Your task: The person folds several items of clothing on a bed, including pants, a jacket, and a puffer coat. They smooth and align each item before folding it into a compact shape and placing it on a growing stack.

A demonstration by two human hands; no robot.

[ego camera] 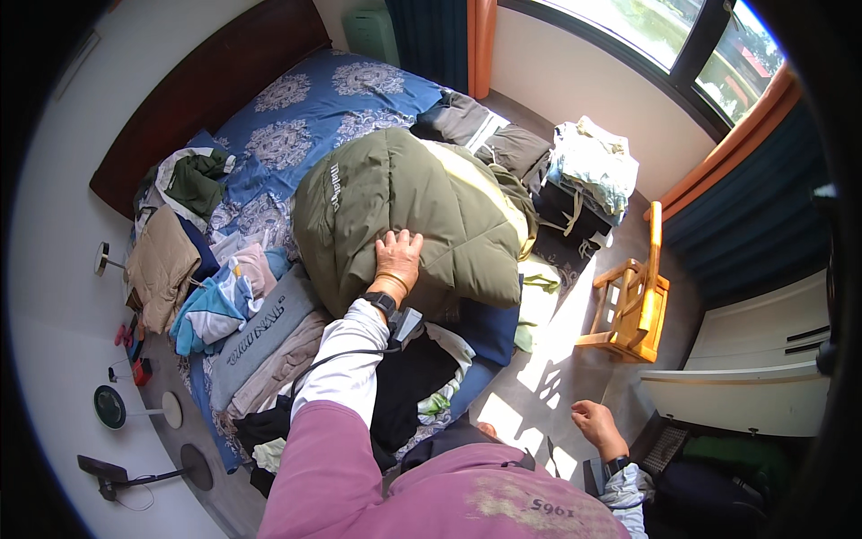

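A folded olive-green puffer jacket [417, 215] lies on the bed, bulky and rounded, with white lettering at its left. My left hand [399, 259] rests on the jacket's near edge, fingers spread and pointing away from me; it grips nothing that I can see. Out to the right, over the floor, hangs my right hand [596, 424], its fingers curled and with no object visible in it. Close beside the jacket are a grey folded garment with dark lettering [266, 337], a black garment [411, 377] and a navy cloth [488, 327].
Clothes crowd the blue patterned bed [283, 141], among them a beige puffer jacket [163, 252]. A stack of light clothes [592, 165] stands on the far right. A wooden chair [630, 310] and an open white cabinet [741, 397] are at right; round-based stands [195, 466] at lower left.
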